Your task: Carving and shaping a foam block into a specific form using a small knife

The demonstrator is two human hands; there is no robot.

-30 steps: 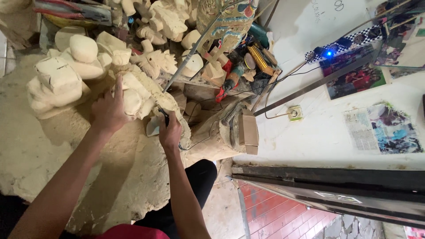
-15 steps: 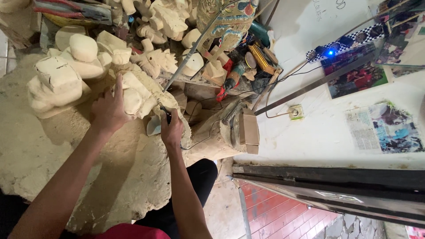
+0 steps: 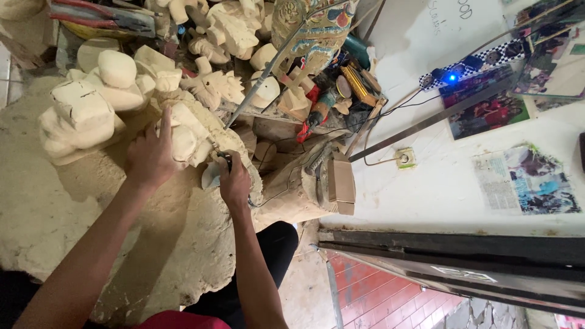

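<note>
1. The left hand (image 3: 149,155) lies flat on the pale, rough-cut carved wooden figure (image 3: 183,131), fingers spread and the index finger stretched up along its side. That grip looks like a brace: it presses the piece down so that it does not shift under the tool.

2. The right hand (image 3: 234,183) is closed in a fist around the dark handle of a small hand-held carving tool (image 3: 226,159), whose working end meets the lower edge of the figure just beside the left hand. A thin dark cord trails from under the fist toward the wall, so I judge it to be a powered tool.

3. The figure rests on a broad, dusty, cream-coloured slab (image 3: 55,207) that serves as the bench, right in front of the person and between the two hands. Keeping it that close lets both forearms come in from below with short, steady reach.

4. Other unfinished pale wooden carvings (image 3: 82,113) stand in a cluster just behind and to the left, touching one another, out of the tool's way yet within reach.

5. Farther back a painted, multicoloured carved mask (image 3: 314,30) stands among red-handled tools (image 3: 314,113), well apart from the dust.

6. A white wall socket (image 3: 404,158) with a plugged cable sits on the pale wall to the right.
</note>
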